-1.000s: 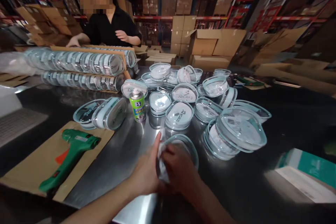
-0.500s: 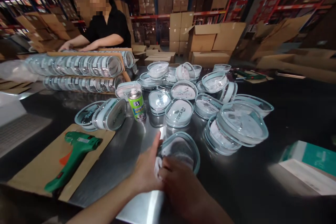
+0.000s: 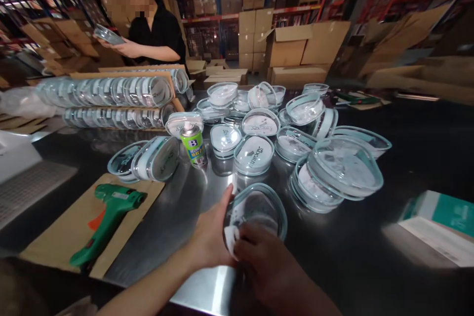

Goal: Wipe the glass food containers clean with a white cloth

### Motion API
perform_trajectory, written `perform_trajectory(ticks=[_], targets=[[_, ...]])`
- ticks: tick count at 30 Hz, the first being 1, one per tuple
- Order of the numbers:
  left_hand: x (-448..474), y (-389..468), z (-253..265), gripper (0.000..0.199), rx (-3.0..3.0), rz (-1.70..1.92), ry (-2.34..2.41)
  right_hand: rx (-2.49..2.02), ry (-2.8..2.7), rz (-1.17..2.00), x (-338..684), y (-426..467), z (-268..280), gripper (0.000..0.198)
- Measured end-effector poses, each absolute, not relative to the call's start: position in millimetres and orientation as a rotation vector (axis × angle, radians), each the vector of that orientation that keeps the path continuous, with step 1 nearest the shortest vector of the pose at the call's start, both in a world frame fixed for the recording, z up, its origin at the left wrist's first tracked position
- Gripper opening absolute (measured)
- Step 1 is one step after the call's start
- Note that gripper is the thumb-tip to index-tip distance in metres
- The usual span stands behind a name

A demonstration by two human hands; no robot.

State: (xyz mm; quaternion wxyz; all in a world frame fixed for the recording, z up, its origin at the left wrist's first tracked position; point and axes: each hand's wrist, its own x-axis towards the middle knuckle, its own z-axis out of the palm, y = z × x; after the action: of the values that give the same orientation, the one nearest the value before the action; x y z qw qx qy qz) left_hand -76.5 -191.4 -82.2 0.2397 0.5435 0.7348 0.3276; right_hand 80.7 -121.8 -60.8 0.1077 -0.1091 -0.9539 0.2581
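Observation:
A clear plastic cosmetic case (image 3: 263,205) with pale blue trim is tilted up on the metal table in front of me. My left hand (image 3: 210,237) grips its left side, thumb pointing up along the edge. Bunched fingers of my right hand (image 3: 259,254) press a piece of white cloth or tissue (image 3: 231,238) against the case's near left side. Beyond my hands lies a similar case (image 3: 254,154) printed "beauty". A green spray can (image 3: 193,147) with a white nozzle stands to its left.
A green glue gun (image 3: 111,217) lies on cardboard (image 3: 48,242) at left. Many more cases (image 3: 342,168) are heaped behind and to the right. A teal and white box (image 3: 442,227) sits at right. Across the table a co-worker (image 3: 157,42) stands behind rows of cases (image 3: 122,91).
My right hand and the white piece have shifted slightly right and down along the case. The co-worker has lifted a case from the rows. The view has tilted slightly.

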Motion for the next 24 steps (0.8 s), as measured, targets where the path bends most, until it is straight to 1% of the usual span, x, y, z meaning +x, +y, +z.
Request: perform_trajectory(ticks=[3,5,7,9,11,14,16,18,21,23,24], targets=[[-75.5,-191.1,-78.0,0.148,1.447,0.880,2.016,-0.392,-2.793,0.858,109.1,-100.0,-48.7,0.024],[-75.6,-190.4,-74.8,0.148,1.454,0.875,2.009,-0.548,-2.800,0.750,112.8,-72.5,-43.9,0.028],[-76.4,-190.5,-73.8,0.147,1.481,0.879,1.997,-0.716,-2.759,0.575,99.8,-49.3,-43.5,0.026],[-77.7,-191.5,-75.7,0.145,1.504,0.884,1.992,-0.800,-2.704,0.499,78.2,-42.9,-45.8,0.023],[-79.6,-192.7,-79.7,0.144,1.494,0.889,2.006,-0.729,-2.727,0.519,60.7,-56.4,-48.5,0.024],[-81.9,-193.7,-85.6,0.140,1.465,0.930,2.025,-0.437,-2.846,0.671,62.1,-91.5,-49.6,0.011],[-82.0,-193.6,-86.9,0.141,1.455,0.935,2.027,-0.350,-2.853,0.786,78.9,-100.6,-46.7,0.018],[-80.7,-193.3,-85.5,0.142,1.453,0.912,2.026,-0.452,-2.818,0.804,93.9,-89.4,-42.3,0.023],[-78.6,-193.2,-82.3,0.139,1.474,0.913,2.023,-0.777,-2.735,0.596,90.0,-59.2,-40.8,0.025],[-78.6,-193.8,-81.9,0.137,1.487,0.933,2.027,-0.842,-2.706,0.528,73.9,-54.5,-45.4,0.026],[-79.1,-194.2,-82.5,0.137,1.478,0.938,2.032,-0.804,-2.719,0.546,66.6,-59.6,-48.4,0.025]])
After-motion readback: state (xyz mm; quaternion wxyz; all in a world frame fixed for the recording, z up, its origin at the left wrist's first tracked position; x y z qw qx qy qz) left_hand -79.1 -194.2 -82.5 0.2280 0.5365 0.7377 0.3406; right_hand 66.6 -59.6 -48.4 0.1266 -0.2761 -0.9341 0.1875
